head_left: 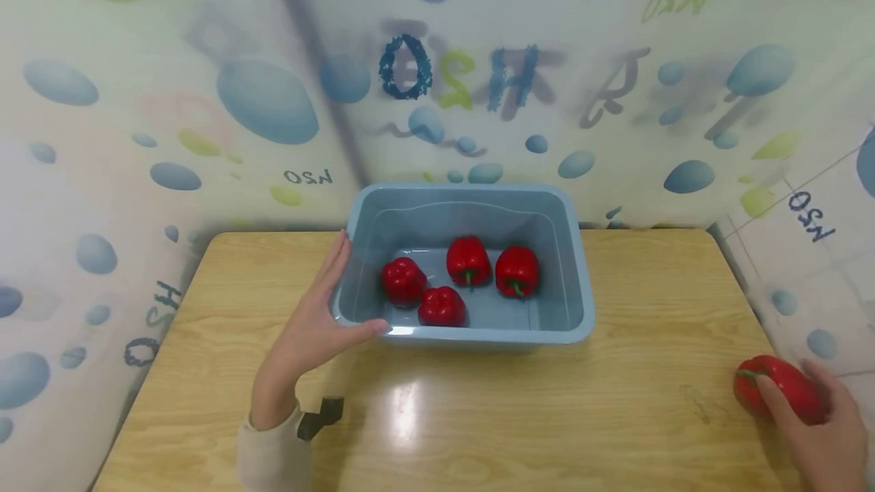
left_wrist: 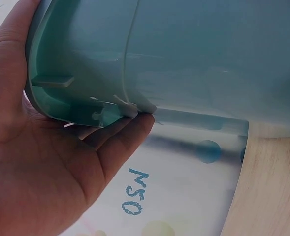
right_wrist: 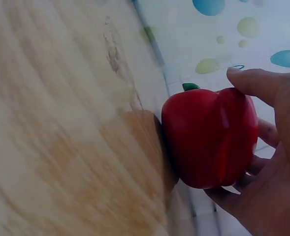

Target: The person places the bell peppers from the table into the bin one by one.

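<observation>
A light blue plastic bin [head_left: 465, 334] stands on the table with several red bell peppers inside, among them one at the right [head_left: 517, 272]. My left hand [head_left: 324, 317] lies spread around the bin's left front corner, its thumb on the front rim and its straight fingers along the left side. In the left wrist view those fingers [left_wrist: 127, 140] touch the bin's outer wall. Near the table's right edge, my right hand [head_left: 830, 424] holds another red bell pepper [right_wrist: 209, 137] with a green stem. Whether that pepper touches the table, I cannot tell.
The wooden table [head_left: 649, 401] has a dark mark [head_left: 696, 402] at the right. Behind it and at both sides hang pale sheets [head_left: 588, 89] with blue and green drops and letters. A black strap [head_left: 321, 417] sits at my left cuff.
</observation>
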`<state>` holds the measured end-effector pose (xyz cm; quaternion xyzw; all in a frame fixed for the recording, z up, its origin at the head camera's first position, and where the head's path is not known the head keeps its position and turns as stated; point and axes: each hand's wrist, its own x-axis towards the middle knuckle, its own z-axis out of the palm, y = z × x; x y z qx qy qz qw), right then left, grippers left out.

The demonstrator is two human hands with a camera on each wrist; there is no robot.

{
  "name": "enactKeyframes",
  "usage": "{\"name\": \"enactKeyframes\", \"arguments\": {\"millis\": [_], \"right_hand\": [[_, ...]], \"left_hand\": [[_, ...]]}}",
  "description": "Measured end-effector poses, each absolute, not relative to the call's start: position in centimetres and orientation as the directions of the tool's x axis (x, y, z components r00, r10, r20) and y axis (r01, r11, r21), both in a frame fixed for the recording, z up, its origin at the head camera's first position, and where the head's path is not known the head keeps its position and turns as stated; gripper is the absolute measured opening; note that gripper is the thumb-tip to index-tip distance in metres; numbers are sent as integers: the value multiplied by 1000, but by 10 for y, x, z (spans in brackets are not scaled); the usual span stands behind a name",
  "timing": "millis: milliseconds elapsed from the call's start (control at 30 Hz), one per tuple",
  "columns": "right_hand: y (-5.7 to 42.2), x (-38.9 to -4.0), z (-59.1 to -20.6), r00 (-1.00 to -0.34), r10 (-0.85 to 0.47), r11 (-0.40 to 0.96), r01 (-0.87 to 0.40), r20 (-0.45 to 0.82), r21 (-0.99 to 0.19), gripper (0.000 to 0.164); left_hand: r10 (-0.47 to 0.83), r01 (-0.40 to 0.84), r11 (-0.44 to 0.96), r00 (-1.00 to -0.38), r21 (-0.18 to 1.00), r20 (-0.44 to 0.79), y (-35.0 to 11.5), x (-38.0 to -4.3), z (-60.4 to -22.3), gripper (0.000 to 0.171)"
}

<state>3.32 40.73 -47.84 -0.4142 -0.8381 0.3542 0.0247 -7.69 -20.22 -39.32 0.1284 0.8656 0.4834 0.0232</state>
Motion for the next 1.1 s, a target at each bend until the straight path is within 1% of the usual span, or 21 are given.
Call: {"name": "enactKeyframes", "arguments": {"millis": [133, 233, 300, 333, 400, 500, 567, 633, 800, 1000, 1100], "right_hand": [[411, 32, -484, -680, 700, 432, 647, -220, -628, 73], [413, 32, -488, -715, 678, 471, 598, -167, -648, 70], [413, 33, -491, -738, 661, 502, 568, -135, -652, 71], [413, 34, -492, -755, 646, 526, 545, -110, -652, 73], [412, 34, -493, -782, 613, 557, 531, -115, -639, 82], [409, 31, -490, -792, 582, 571, 561, -187, -600, 98], [406, 29, -488, -782, 579, 572, 591, -230, -569, 105], [402, 26, -486, -761, 600, 559, 620, -247, -551, 106], [394, 22, -485, -734, 641, 521, 630, -223, -576, 104], [392, 19, -487, -739, 656, 528, 597, -157, -604, 92], [391, 15, -491, -721, 676, 482, 589, -152, -648, 88]], "left_hand": [[242, 191, 515, -968, 836, 72, -203, -76, -394, 122], [244, 189, 515, -967, 836, 68, -203, -76, -394, 123], [244, 190, 510, -967, 839, 71, -203, -75, -394, 123], [244, 190, 510, -967, 839, 71, -204, -75, -394, 123], [242, 190, 509, -967, 839, 72, -204, -75, -394, 123], [239, 189, 511, -968, 838, 72, -203, -75, -394, 122], [239, 189, 512, -968, 838, 73, -203, -76, -394, 122], [240, 193, 512, -968, 837, 77, -203, -77, -394, 122], [244, 200, 509, -966, 837, 82, -202, -79, -392, 124], [246, 192, 511, -967, 838, 72, -201, -79, -393, 124], [241, 185, 507, -968, 842, 67, -202, -78, -394, 124]]}}
